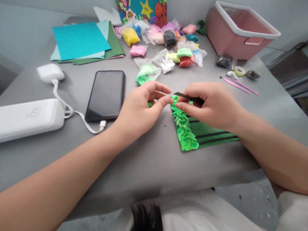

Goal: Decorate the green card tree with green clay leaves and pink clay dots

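My right hand (pixel 207 102) grips a slim black craft knife (pixel 186 96), its slanted tip pointing left toward my other hand. A small lump of green clay (pixel 150 104) shows between the curled fingers of my left hand (pixel 144 110), whose thumb and fingertips hover by the card's upper left corner. Beneath both hands lies a dark green card (pixel 209 133) with black stripes running across it. Small leaf-shaped pieces of green clay (pixel 185 131) cover its left edge in a thick overlapping band. My right hand and forearm hide part of the card.
Left of my hands are a phone (pixel 106 94) on a white cable and a white power bank (pixel 31 118). Coloured sheets (pixel 81 40), several bags of clay (pixel 169 38) and a pink bin (pixel 237 32) stand behind. Pink modelling tools (pixel 237 86) and tape (pixel 239 71) lie right.
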### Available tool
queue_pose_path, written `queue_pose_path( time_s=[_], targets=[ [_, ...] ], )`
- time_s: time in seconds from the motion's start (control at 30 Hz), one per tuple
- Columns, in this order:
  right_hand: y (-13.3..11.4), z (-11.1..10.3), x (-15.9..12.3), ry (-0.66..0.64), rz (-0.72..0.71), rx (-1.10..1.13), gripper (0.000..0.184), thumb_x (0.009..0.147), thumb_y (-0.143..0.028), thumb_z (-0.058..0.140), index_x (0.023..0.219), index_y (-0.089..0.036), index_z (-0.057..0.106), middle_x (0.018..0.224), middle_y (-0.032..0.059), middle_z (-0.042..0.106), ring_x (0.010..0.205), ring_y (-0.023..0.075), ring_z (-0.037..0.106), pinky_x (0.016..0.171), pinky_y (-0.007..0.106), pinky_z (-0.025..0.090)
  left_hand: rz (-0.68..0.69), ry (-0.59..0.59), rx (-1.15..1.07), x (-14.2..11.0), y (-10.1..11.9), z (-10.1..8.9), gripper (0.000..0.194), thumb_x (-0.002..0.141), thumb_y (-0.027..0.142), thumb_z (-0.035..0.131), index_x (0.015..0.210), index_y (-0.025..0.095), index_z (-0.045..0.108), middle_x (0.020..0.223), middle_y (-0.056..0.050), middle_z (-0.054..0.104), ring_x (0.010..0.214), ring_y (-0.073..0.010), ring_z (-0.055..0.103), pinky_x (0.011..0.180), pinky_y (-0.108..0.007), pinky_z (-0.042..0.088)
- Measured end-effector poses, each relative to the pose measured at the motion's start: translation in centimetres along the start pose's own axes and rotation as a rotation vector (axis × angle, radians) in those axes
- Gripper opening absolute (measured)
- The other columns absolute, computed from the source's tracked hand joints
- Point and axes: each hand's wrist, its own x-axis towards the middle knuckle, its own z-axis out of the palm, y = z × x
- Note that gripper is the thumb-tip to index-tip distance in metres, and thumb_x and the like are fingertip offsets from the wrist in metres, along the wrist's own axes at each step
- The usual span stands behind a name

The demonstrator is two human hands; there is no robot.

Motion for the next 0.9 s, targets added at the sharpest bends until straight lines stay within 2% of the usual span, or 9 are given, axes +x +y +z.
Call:
queue_pose_path(
  time_s=[0.17,0.33,0.47,0.63,0.9],
  targets=[
    [-0.6,0.1,0.1,-0.102,0.09,-0.056,0.015,0.09,-0.025,0.064,0.076,-0.019,0.066,0.072,0.0002,0.063,0.061,0.0125,0.048,0.064,0.03,0.035,0.001,-0.068,0.181,0.4,-0.1,-0.2,0.021,0.085,0.023,0.074,0.104,0.018,0.066,0.09,-0.003,0.077,0.082,-0.0186,0.072,0.068,-0.029,0.05],
    [-0.6,0.0,0.1,-0.144,0.104,-0.063,0.015,0.089,-0.025,0.064,0.075,-0.019,0.066,0.075,0.0014,0.066,0.063,0.0135,0.05,0.064,0.03,0.035,0.046,-0.093,0.3,0.3,-0.3,-0.3,0.02,0.085,0.021,0.07,0.105,0.018,0.066,0.087,-0.002,0.078,0.07,-0.0155,0.067,0.062,-0.028,0.047],
    [-0.5,-0.1,0.2,-0.13,0.098,-0.133,0.023,0.091,-0.027,0.06,0.069,-0.019,0.059,0.067,0.0006,0.059,0.06,0.013,0.044,0.062,0.03,0.032,0.079,-0.117,0.408,0.2,-0.5,-0.4,0.022,0.084,0.021,0.069,0.106,0.021,0.065,0.088,0.0,0.079,0.057,-0.012,0.054,0.057,-0.028,0.042],
    [-0.6,-0.4,0.5,-0.118,0.149,-0.202,0.03,0.093,-0.029,0.057,0.065,-0.019,0.052,0.062,0.0,0.052,0.059,0.0128,0.04,0.062,0.031,0.03,0.108,-0.156,0.462,0.3,-0.7,-0.4,0.019,0.086,0.021,0.068,0.104,0.021,0.065,0.09,0.001,0.079,0.058,-0.0117,0.054,0.06,-0.027,0.042],
    [-0.1,-0.1,0.5,-0.176,0.151,-0.188,0.017,0.09,-0.025,0.065,0.075,-0.018,0.064,0.082,0.0036,0.072,0.072,0.0162,0.057,0.068,0.031,0.036,0.135,-0.147,0.486,0.4,-1.1,-0.2,0.021,0.087,0.022,0.069,0.107,0.021,0.065,0.091,0.001,0.08,0.057,-0.0117,0.053,0.06,-0.027,0.043]
  ],
)
